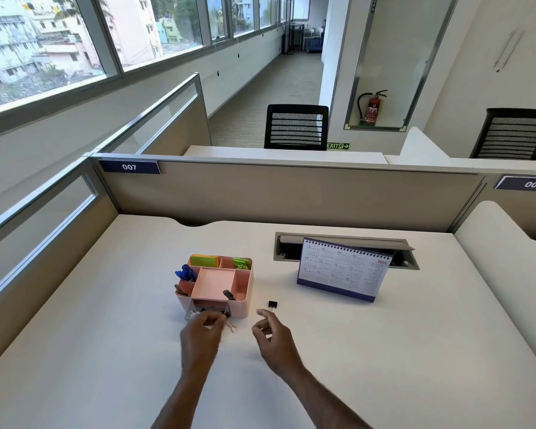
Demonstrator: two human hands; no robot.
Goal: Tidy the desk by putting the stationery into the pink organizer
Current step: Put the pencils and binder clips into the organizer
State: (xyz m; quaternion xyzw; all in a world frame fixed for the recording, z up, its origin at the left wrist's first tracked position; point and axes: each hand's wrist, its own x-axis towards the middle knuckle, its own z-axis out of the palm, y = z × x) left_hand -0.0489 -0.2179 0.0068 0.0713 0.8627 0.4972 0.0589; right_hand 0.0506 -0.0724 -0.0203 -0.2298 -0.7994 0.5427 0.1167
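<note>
A pink organizer (229,297) is seen on the white table (384,351), already stocked: blue pens (185,273) in a left compartment, sticky notes (204,261) at the back, a green item (241,263) in the back right compartment. Its small front drawer (206,311) is seen pulled out. The left hand (202,331) is placed at this drawer, fingers bunched together at its front edge; whether anything is pinched between them cannot be told. A few rubber bands (232,328) are seen lying on the table just beside that hand, to its right.

One black binder clip (272,304) is left loose on the table, to the right of the organizer and apart from it. The right hand (271,334) is held just short of it, fingers loosely curled and parted, nothing gripped. The clip lies just beyond the extended fingertip (260,312), ahead and slightly to the right, so the right hand is plainly the nearer one. Its wire handles appear to point toward the person, though this is too small to be settled.

The tidying is judged nearly complete; the clip and the bands are taken to be what remains. A desk calendar (344,269) is stood further right, well clear of the reach.
</note>
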